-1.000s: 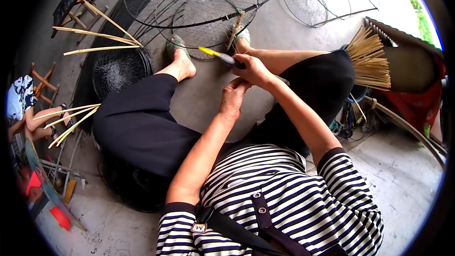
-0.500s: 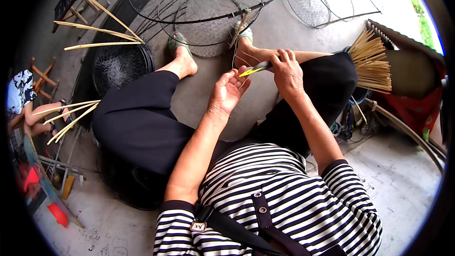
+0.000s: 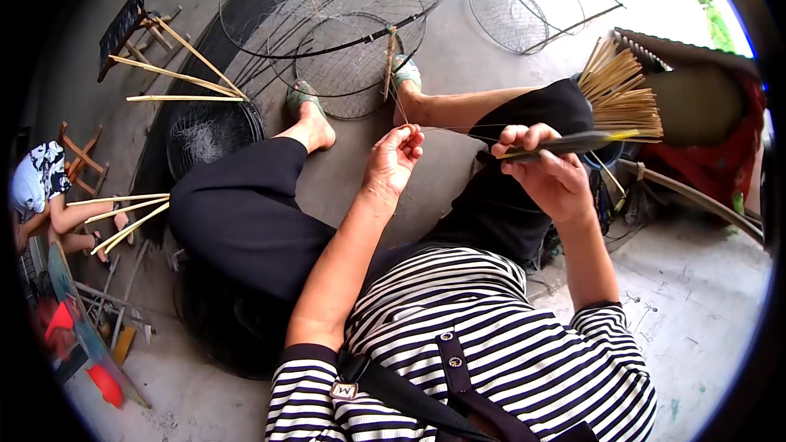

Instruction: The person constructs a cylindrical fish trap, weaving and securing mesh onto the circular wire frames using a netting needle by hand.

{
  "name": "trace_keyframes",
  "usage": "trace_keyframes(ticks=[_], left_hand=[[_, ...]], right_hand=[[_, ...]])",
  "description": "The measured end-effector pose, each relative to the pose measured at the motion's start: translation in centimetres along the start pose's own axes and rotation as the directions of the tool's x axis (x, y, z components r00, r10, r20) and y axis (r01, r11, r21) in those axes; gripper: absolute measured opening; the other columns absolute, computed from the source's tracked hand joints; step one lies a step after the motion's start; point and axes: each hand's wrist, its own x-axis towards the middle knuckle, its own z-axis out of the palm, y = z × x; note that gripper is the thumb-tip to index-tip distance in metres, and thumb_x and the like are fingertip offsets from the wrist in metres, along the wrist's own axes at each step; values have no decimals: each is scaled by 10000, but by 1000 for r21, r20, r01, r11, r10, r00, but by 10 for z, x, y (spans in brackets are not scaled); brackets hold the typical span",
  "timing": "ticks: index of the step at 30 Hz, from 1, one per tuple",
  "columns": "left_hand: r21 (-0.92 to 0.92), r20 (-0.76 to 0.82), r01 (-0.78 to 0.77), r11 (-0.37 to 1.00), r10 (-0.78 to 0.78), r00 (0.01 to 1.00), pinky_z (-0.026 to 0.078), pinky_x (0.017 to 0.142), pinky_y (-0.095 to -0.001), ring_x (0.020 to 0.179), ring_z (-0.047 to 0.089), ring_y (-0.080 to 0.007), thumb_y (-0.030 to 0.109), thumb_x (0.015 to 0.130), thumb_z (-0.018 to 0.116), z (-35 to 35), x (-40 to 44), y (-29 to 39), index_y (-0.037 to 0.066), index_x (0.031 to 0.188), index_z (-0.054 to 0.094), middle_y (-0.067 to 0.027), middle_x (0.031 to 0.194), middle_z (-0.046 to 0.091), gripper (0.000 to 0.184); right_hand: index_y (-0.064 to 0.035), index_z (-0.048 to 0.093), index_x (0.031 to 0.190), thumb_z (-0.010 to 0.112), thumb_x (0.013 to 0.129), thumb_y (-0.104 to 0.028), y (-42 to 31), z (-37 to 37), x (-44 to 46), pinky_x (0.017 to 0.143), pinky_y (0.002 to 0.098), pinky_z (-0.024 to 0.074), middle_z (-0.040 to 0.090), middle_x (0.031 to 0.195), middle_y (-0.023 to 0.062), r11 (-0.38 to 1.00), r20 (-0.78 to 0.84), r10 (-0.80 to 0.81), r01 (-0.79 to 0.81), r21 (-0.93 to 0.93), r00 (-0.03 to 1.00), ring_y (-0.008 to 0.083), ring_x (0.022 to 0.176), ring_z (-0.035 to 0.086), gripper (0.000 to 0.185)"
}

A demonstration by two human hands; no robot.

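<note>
Thread [image 3: 458, 127] ran from beside a small stick [image 3: 389, 61], set against a hooped net [image 3: 327, 56], to the left hand [image 3: 391, 162] of a striped-shirted person [image 3: 491, 319], then across to the right hand [image 3: 553, 183]. The left hand's grip was narrow, pinched together on the strand, seemingly to hold it taut. The right hand's grip was wrapped around a dark, yellow-edged tool [image 3: 571, 143], carried crosswise near the right knee [image 3: 565, 106], perhaps so that the line could be drawn out sideways. The net stood on the floor [image 3: 352, 172] by slippered feet [image 3: 407, 76], apparently for easy reach, and a bundle of split sticks [image 3: 624, 98] fanned out beyond the knee.
</note>
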Motion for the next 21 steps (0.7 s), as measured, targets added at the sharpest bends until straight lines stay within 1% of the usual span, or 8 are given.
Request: trace_keyframes(ticks=[4,5,8,11,12,15,19,21], left_hand=[[3,4,-39,999,39,999,457,640,-290,784,620,-171,64,833,683,17,7,-8,32,929,656,-75,940,686,104],[-9,-21,-48,999,48,999,451,627,-288,770,616,-168,64,833,681,22,9,-10,34,925,655,-75,939,687,100],[-71,-25,-65,995,63,998,436,595,-280,733,601,-150,69,843,665,33,15,-19,42,920,646,-73,921,686,84],[-179,69,-13,984,26,997,426,592,-272,718,578,-130,84,867,642,39,25,-24,47,951,638,-55,918,682,92],[-211,129,-9,977,37,991,424,595,-270,721,576,-129,88,873,642,45,26,-23,49,957,638,-49,925,681,94],[-328,276,0,945,96,956,414,609,-265,736,567,-129,104,892,642,63,27,-16,55,977,641,-25,952,673,98],[-453,345,81,888,91,934,404,591,-263,713,545,-134,33,894,622,83,6,11,24,954,630,-58,938,660,61],[-363,315,53,930,69,947,406,578,-257,711,549,-130,42,902,615,76,-2,11,29,948,628,-61,929,659,49]], right_hand=[[12,599,1104,556,963,-292,-79,35,-48,995,410,428,500,1364,245,551,-32,-182,75,-831,983,301,1235,523,338],[-7,577,1048,539,969,-270,-112,42,-70,904,374,410,485,1228,202,526,-9,-315,167,-834,949,271,1096,499,277],[-66,513,878,487,987,-204,-239,73,-166,628,267,357,441,821,73,840,68,-536,540,-59,841,180,677,428,178],[-64,532,858,462,1005,-212,-317,73,-234,495,249,312,421,675,30,615,-224,-784,677,-405,579,170,523,395,220],[-23,497,905,470,1005,-163,-326,70,-240,513,231,280,386,711,22,494,-332,-868,587,-641,369,129,536,332,173],[57,467,1225,449,1036,-239,-400,-12,-315,509,233,224,323,749,-4,490,-225,-784,354,-797,578,89,554,230,352],[-9,486,1302,479,1023,-345,-379,-58,-289,441,195,208,350,725,-34,365,-342,-900,40,-930,272,34,539,252,437],[-19,525,1271,493,988,-206,-369,-95,-255,676,279,349,486,950,39,-64,-115,-917,-425,-903,382,162,797,429,341]])
